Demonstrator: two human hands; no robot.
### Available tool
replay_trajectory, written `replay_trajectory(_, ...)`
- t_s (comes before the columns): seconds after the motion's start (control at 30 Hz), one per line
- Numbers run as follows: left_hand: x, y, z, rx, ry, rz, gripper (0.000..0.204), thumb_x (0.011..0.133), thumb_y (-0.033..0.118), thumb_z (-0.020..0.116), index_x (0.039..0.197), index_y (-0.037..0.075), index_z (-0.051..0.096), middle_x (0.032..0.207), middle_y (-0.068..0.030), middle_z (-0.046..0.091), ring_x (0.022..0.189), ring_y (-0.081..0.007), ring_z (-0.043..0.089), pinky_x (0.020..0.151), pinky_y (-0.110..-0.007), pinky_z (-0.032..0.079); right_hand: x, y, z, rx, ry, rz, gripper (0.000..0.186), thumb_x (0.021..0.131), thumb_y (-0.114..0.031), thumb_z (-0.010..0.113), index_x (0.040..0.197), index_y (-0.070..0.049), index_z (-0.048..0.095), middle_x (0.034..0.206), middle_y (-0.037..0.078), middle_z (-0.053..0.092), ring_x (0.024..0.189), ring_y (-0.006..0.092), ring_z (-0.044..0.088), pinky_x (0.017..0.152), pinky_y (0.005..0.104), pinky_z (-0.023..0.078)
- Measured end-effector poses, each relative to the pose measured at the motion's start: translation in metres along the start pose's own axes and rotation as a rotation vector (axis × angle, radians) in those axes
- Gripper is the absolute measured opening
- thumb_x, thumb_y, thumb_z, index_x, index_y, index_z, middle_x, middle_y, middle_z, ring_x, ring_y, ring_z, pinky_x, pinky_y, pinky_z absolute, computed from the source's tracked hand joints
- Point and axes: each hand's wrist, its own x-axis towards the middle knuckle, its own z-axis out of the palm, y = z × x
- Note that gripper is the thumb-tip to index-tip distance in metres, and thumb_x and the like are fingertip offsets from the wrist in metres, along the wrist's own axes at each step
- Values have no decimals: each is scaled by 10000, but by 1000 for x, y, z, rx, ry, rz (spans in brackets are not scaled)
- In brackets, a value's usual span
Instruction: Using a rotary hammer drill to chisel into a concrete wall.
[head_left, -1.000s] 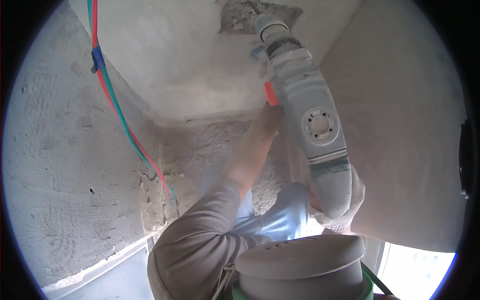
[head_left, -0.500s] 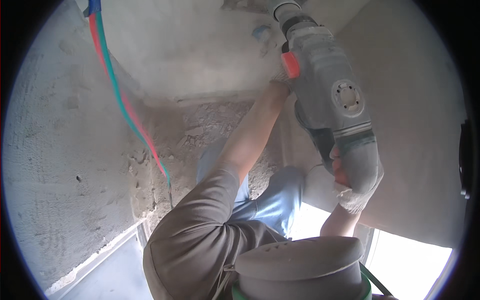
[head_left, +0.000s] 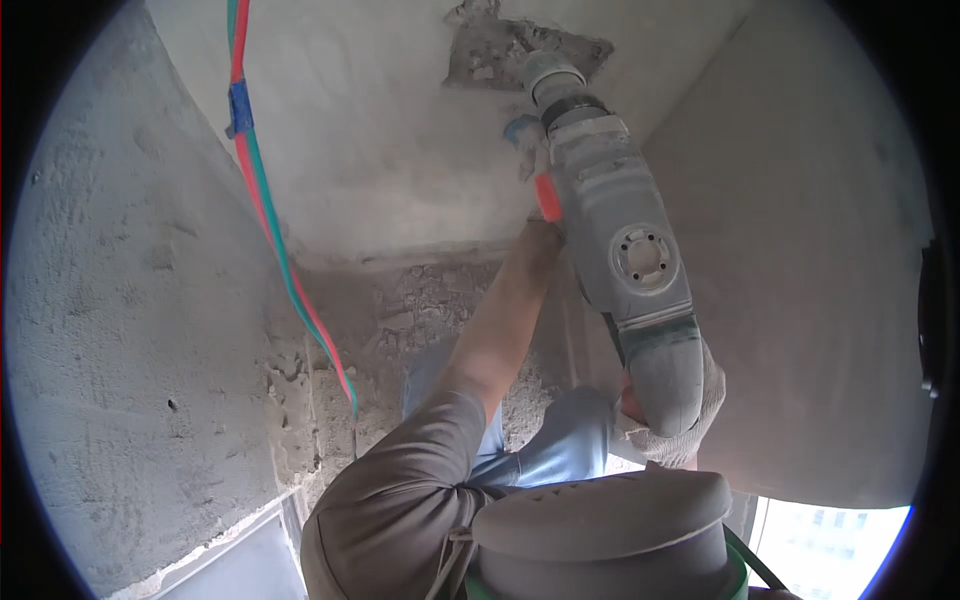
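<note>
A dusty grey rotary hammer [head_left: 620,220] slants up through the right of the middle, with a round vented cap on its side and an orange-red part near its front. Its front end [head_left: 555,75] reaches the rough chipped patch [head_left: 490,50] in the pale plaster; the bit's tip cannot be made out. My right hand [head_left: 705,410], in a knitted glove, is wrapped round the rear handle. From the left, my bare forearm reaches to the tool's front, where my left hand [head_left: 545,230] holds on beside the orange-red part, its fingers mostly hidden behind the body.
A red and a green line [head_left: 285,255], bound with blue tape [head_left: 240,108], hang at the left. Broken rubble [head_left: 425,300] lies low in the corner. Rough grey wall [head_left: 120,300] stands left, smoother wall [head_left: 800,250] right. A dusty rounded grey piece [head_left: 600,515] fills the lower edge.
In the picture, the hammer and both hands have shifted left, its front end lower. More of the chipped patch shows. The red and green lines also sit lower, with their blue tape now fully visible.
</note>
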Motion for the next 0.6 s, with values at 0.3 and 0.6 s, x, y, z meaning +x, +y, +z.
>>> replay_trajectory(0.3, 8, 21, -24, -458, 0, -114, 420, 1021, 396, 457, 1309, 101, 535, 1163, -63, 627, 1015, -197, 623, 889, -345, 524, -14, 14, -21, -147, 17, -9, 653, 587, -417, 813, 1063, -11, 628, 942, 158, 664, 799, 345, 663, 720, 417, 540)
replay_trajectory(0.6, -32, 28, 8, -424, -35, -151, 412, 1008, 373, 479, 1304, 93, 537, 1173, -71, 628, 1025, -196, 623, 891, -341, 521, -38, 6, -28, -19, 123, -42, 451, 560, -236, 753, 936, -16, 635, 782, 113, 626, 668, 315, 628, 622, 377, 520)
